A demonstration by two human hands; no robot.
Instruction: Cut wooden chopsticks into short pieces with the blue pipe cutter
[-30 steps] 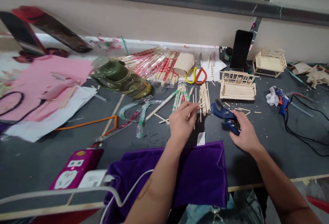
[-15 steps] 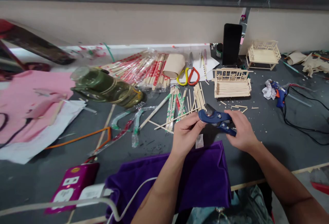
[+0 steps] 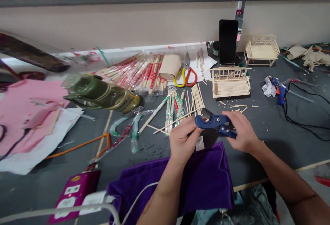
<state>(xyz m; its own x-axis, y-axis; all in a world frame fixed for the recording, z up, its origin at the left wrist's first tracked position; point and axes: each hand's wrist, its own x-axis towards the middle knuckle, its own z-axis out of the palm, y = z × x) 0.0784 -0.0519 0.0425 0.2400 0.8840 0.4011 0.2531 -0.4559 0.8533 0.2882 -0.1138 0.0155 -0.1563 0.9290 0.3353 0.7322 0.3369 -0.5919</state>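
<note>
Head view: the right hand (image 3: 241,132) holds a blue cutter (image 3: 215,123) by its handles just above the dark surface (image 3: 270,139), its grip closed around them. The left hand (image 3: 183,139) pinches a thin wooden stick (image 3: 175,121) at the cutter's head, beside loose sticks (image 3: 180,104) and a purple cloth (image 3: 203,180).
</note>
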